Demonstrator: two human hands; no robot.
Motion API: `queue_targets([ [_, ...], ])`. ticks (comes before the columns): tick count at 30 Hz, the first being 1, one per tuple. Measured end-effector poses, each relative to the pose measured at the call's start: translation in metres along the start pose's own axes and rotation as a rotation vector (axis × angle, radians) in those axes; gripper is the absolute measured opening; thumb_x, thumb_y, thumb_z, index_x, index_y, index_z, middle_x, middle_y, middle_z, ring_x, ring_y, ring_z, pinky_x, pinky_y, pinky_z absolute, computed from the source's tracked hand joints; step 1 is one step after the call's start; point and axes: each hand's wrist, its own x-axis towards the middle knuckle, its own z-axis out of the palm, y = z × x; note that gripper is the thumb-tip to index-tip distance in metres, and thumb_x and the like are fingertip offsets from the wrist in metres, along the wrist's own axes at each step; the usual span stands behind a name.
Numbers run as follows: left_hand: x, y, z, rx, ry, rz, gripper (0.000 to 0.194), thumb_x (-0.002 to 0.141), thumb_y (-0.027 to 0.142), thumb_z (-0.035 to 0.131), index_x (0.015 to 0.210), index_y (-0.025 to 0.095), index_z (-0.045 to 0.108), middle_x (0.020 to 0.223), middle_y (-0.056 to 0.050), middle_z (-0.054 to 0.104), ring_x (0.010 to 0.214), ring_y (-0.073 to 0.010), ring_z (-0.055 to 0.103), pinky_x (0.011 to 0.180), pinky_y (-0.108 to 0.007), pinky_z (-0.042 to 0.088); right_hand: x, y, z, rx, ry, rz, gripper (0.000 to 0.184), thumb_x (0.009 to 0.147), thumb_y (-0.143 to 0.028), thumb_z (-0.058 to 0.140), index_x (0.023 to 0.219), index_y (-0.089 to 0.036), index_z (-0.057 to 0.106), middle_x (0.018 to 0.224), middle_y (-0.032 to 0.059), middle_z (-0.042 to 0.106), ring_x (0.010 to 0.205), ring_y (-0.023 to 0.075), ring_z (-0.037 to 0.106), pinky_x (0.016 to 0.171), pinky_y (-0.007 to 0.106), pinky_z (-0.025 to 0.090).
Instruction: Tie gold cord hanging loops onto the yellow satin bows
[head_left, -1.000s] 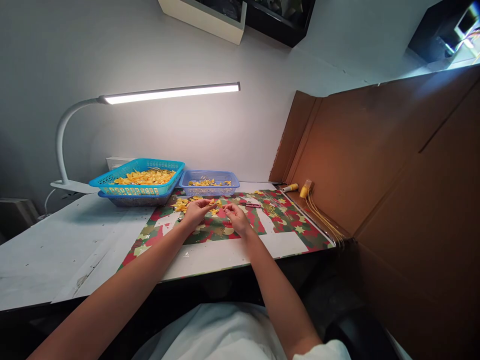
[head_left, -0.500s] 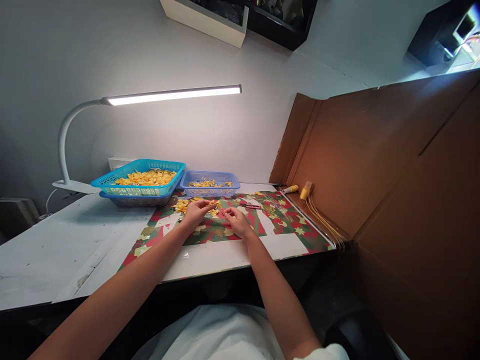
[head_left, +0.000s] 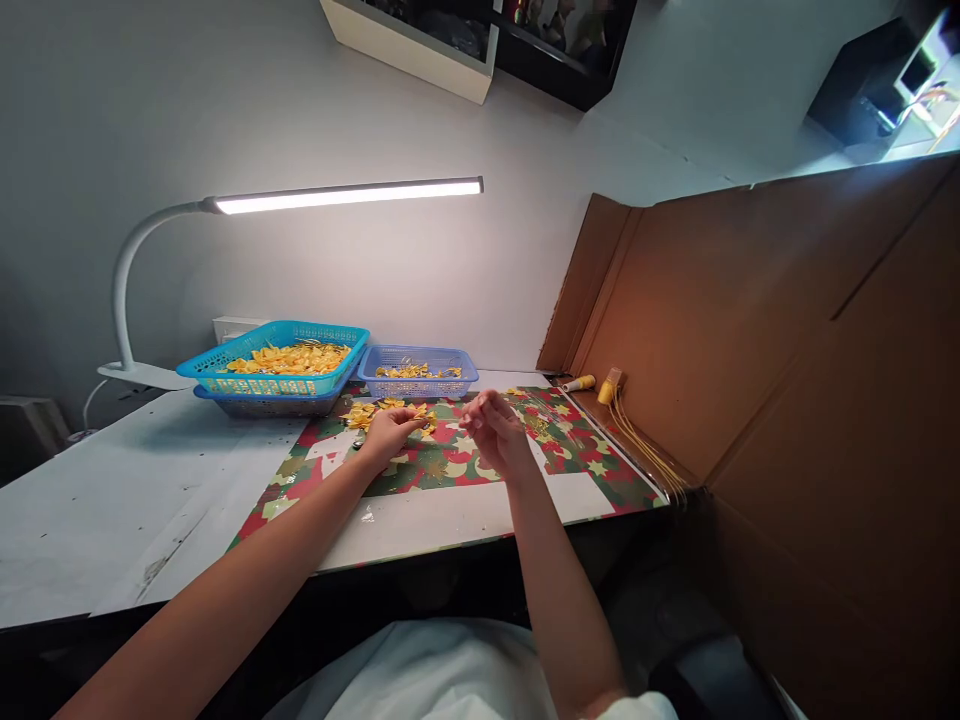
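Note:
My left hand [head_left: 391, 432] is low over the patterned sheet, thumb and fingers pinched together. At its fingertips a small yellow piece [head_left: 424, 416] shows; its exact kind is too small to make out. Just beyond that hand lies a loose pile of yellow petal-like pieces [head_left: 361, 412]. To the right, my right hand [head_left: 496, 432] is lifted above the sheet, its fingers bent and drawn together. Whatever its fingertips may hold is too small to see. A gap separates the two hands.
A turquoise basket [head_left: 349, 335] full of yellow pieces sits on a blue one [head_left: 262, 404] at the left. A periwinkle basket [head_left: 456, 383] holds fewer. A white lamp [head_left: 349, 196] reaches overhead. Cardboard [head_left: 720, 320] walls the right side, with yellow strands [head_left: 645, 440] beside it.
My right hand has risen and moved right, away from the left hand, and now covers the spot where a reddish tool lay. My left hand has barely moved.

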Motion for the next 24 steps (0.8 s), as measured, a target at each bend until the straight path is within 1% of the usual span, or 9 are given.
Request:
queue_targets([
  [4,-0.003,0.003,0.0,0.057,-0.024,-0.15,0.021,0.094,0.033,0.063,0.101,0.013,0.065,0.088,-0.002,0.067,0.068,-0.0125,0.064,0.059,-0.027,0.056,0.002,-0.028,0.005,0.066,0.025,-0.057,0.037,0.072,-0.055,0.077,0.08,-0.026,0.054,0.065,-0.0031,0.044,0.065,0.0144,0.049,0.069,0.033,0.054],
  [8,-0.005,0.009,0.001,0.085,-0.035,-0.217,0.023,0.094,0.032,0.063,0.107,0.013,0.064,0.096,-0.004,0.067,0.075,-0.0146,0.065,0.064,-0.03,0.057,0.004,-0.041,0.007,0.061,0.052,-0.121,0.033,0.073,-0.051,0.078,0.082,-0.026,0.059,0.066,-0.004,0.046,0.066,0.0124,0.049,0.07,0.028,0.053],
  [13,-0.007,0.012,0.002,0.101,-0.056,-0.235,0.023,0.094,0.032,0.063,0.108,0.013,0.064,0.1,-0.005,0.067,0.079,-0.0158,0.066,0.067,-0.031,0.058,0.002,-0.043,0.014,0.034,0.051,-0.166,0.033,0.074,-0.052,0.078,0.08,-0.025,0.059,0.064,-0.0054,0.046,0.061,0.0103,0.045,0.068,0.025,0.05],
  [17,-0.007,0.011,0.002,0.088,-0.073,-0.235,0.023,0.094,0.031,0.063,0.108,0.013,0.063,0.099,-0.005,0.067,0.077,-0.0152,0.065,0.066,-0.031,0.058,-0.001,-0.043,0.018,0.001,0.05,-0.193,0.032,0.077,-0.05,0.076,0.08,-0.024,0.059,0.068,-0.0046,0.048,0.062,0.0098,0.046,0.066,0.025,0.046],
  [21,-0.009,0.011,0.001,0.059,-0.094,-0.215,0.021,0.094,0.031,0.063,0.105,0.013,0.064,0.094,-0.003,0.067,0.072,-0.0136,0.064,0.062,-0.028,0.057,0.001,-0.037,0.014,-0.179,0.095,-0.241,0.032,0.084,-0.054,0.065,0.082,-0.023,0.058,0.065,-0.0046,0.046,0.06,0.011,0.042,0.061,0.025,0.04],
  [24,-0.013,0.014,0.003,0.042,-0.138,-0.187,0.019,0.094,0.03,0.064,0.102,0.013,0.064,0.092,-0.003,0.066,0.071,-0.013,0.064,0.061,-0.027,0.056,0.003,-0.024,0.01,-0.305,0.146,-0.218,0.031,0.086,-0.053,0.06,0.084,-0.023,0.059,0.065,-0.0047,0.043,0.06,0.0116,0.038,0.057,0.025,0.035],
])
